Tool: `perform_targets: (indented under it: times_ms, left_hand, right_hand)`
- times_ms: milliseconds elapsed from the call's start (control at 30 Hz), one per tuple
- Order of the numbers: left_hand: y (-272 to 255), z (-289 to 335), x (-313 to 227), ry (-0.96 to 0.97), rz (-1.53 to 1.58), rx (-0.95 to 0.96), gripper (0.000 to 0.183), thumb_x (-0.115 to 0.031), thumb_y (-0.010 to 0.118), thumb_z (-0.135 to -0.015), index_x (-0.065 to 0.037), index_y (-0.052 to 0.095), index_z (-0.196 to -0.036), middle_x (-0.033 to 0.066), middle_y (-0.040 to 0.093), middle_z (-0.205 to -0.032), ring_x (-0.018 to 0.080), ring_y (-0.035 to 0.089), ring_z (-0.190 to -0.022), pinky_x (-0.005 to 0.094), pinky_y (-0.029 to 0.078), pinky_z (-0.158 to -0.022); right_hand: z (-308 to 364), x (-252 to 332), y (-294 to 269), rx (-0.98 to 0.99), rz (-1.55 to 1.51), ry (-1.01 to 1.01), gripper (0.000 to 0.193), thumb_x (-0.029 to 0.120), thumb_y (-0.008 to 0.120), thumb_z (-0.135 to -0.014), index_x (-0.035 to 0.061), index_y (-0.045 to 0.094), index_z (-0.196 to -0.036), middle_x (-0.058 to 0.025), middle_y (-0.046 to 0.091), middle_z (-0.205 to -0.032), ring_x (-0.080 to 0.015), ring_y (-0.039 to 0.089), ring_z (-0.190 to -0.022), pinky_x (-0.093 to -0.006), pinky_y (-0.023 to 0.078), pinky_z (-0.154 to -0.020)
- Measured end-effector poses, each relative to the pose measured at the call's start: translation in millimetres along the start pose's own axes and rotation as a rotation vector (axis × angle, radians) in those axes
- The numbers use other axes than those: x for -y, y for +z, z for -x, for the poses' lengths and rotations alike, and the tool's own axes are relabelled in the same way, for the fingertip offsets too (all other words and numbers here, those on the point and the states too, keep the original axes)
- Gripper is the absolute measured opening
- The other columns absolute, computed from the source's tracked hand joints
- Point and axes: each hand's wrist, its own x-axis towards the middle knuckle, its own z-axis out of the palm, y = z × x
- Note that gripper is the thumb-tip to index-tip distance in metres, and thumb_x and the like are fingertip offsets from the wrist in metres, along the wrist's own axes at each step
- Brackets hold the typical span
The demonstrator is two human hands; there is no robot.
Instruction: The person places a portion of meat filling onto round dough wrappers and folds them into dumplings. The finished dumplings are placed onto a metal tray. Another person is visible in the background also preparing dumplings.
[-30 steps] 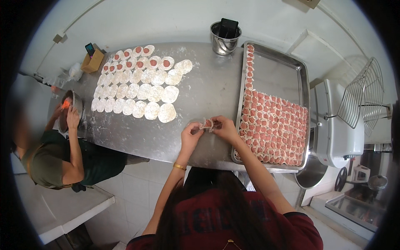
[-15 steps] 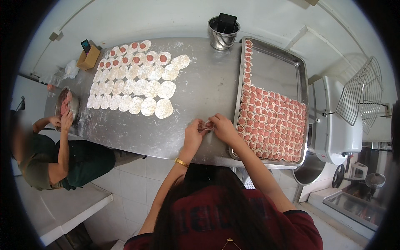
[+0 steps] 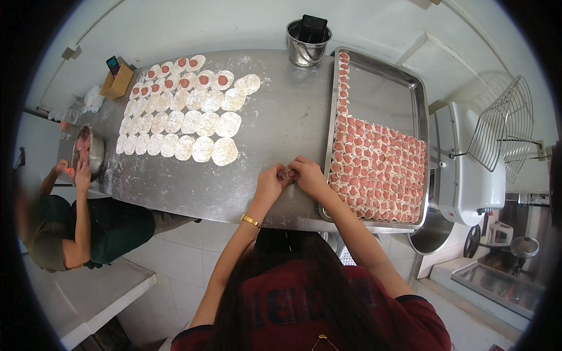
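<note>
Between the fingertips of both hands, just above the steel table [image 3: 281, 111] near its front edge, is a small open-topped meat dumpling [image 3: 287, 174]. My left hand [image 3: 271, 182], with a gold-coloured band on its wrist, pinches it from one side. From the other side my right hand [image 3: 309, 177] closes on it; the fingers partly hide it. Right beside that hand lies a big metal tray [image 3: 383, 88], with packed rows of similar dumplings [image 3: 380, 169] and one column up its left side. Floured round wrappers [image 3: 225, 152] lie in rows to the left; the far ones carry meat balls [image 3: 223, 81].
A metal bucket [image 3: 306, 52] with a black container in it stands at the far edge. At far left are a cardboard box [image 3: 116, 83] holding a phone, and a co-worker's hands [image 3: 81, 172] at a bowl of meat [image 3: 97, 153]. A white machine [image 3: 477, 169] with a wire guard stands right of the tray.
The whole view has shifted slightly. My hands stay together at the same spot, fingers moving a little around the dumpling. The co-worker's hands have moved down at the bowl.
</note>
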Motion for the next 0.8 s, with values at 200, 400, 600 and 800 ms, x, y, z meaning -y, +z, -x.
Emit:
perform_targets:
  times_ms: [200, 400, 600, 800]
  left_hand:
    - [-4.9, 1.5, -4.2, 0.018, 0.026, -0.014, 0.022, -0.007, 0.076, -0.072, -0.001, 0.063, -0.088, 0.0130, 0.068, -0.078, 0.0205, 0.068, -0.074, 0.0308, 0.052, -0.068]
    - [-2.6, 0.8, -6.3, 0.015, 0.016, 0.016, 0.025, -0.004, 0.075, -0.072, 0.000, 0.061, -0.093, 0.0134, 0.069, -0.084, 0.0223, 0.069, -0.077, 0.0316, 0.054, -0.071]
    - [-0.8, 5.1, -7.0, 0.032, 0.067, -0.039, 0.018, -0.004, 0.072, -0.075, 0.000, 0.062, -0.089, 0.0156, 0.069, -0.085, 0.0239, 0.070, -0.078, 0.0327, 0.054, -0.070]
    - [2.1, 4.5, -9.1, 0.051, -0.091, -0.008, 0.029, 0.000, 0.074, -0.070, 0.000, 0.061, -0.096, 0.0151, 0.068, -0.084, 0.0288, 0.068, -0.073, 0.0357, 0.054, -0.069]
  right_hand:
    - [1.5, -1.1, -5.0, -0.052, 0.089, 0.047, 0.027, -0.007, 0.060, -0.066, 0.0018, 0.065, -0.090, -0.0139, 0.061, -0.086, -0.0336, 0.061, -0.080, -0.0382, 0.050, -0.070]
    - [-2.3, 0.9, -1.1, 0.024, -0.006, 0.005, 0.021, 0.000, 0.059, -0.070, 0.0016, 0.063, -0.090, -0.0175, 0.059, -0.087, -0.0377, 0.059, -0.085, -0.0437, 0.048, -0.074]
    - [2.5, -0.7, -2.1, -0.048, 0.097, -0.008, 0.020, -0.005, 0.058, -0.069, 0.0011, 0.064, -0.086, -0.0139, 0.061, -0.083, -0.0353, 0.060, -0.078, -0.0396, 0.049, -0.069]
    - [-2.2, -6.4, -5.2, 0.073, -0.080, 0.014, 0.027, -0.002, 0.061, -0.068, 0.0028, 0.064, -0.095, -0.0155, 0.060, -0.093, -0.0368, 0.060, -0.085, -0.0419, 0.049, -0.073]
